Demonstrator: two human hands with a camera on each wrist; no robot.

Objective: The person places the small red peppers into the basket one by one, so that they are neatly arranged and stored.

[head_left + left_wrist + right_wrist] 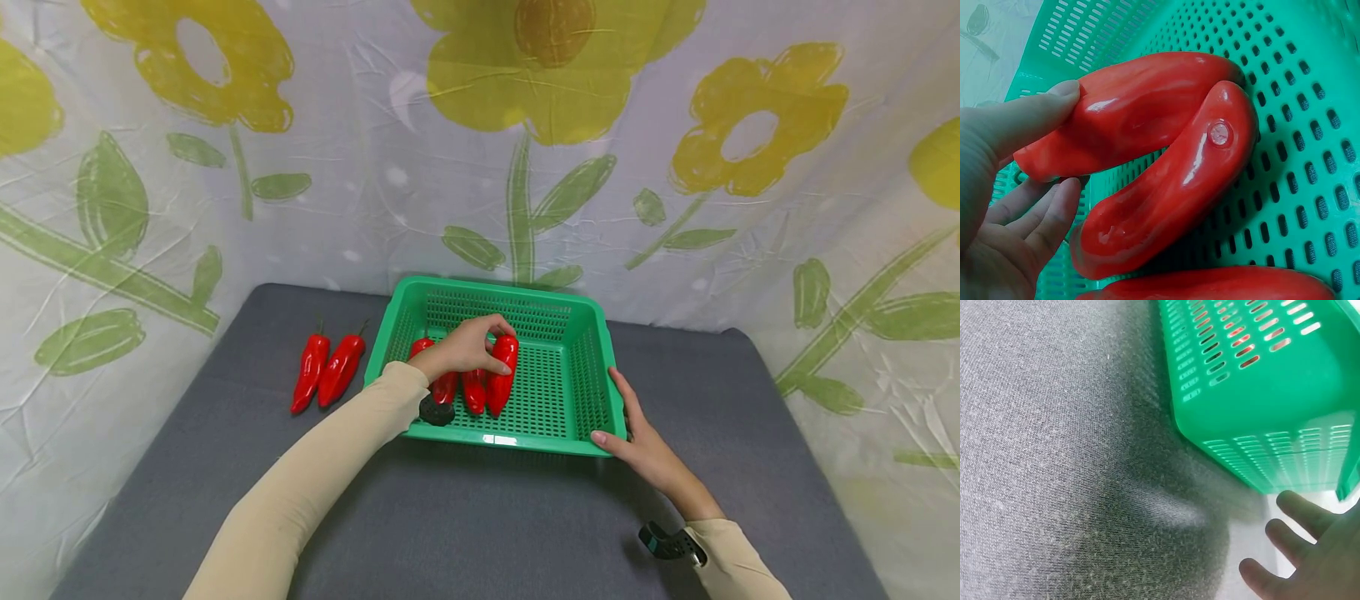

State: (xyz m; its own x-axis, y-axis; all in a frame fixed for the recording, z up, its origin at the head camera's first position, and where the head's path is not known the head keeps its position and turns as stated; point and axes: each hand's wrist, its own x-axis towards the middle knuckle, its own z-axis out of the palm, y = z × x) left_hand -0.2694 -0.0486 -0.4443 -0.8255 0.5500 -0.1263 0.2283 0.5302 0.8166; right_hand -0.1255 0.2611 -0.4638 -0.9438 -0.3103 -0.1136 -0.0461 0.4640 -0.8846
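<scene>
In the head view my left hand (470,343) reaches into a green plastic basket (495,438) and pinches the stem end of a red pepper (503,379). The left wrist view shows the thumb on top of this glossy pepper (1141,106) and the fingers beneath, its tip low over the slotted floor. Right beside it lies another red pepper (1179,187), with more red peppers (474,392) to its left, partly hidden by the hand and wrist. At the basket's right front corner my right hand (645,446) touches the rim with its thumb and straight, spread fingers.
Two red peppers (310,373) with green stems lie side by side on the grey cloth-covered table (480,525), left of the basket. Behind and at both sides hangs a white curtain (352,167) with yellow flowers. A black band (671,546) sits on the right wrist.
</scene>
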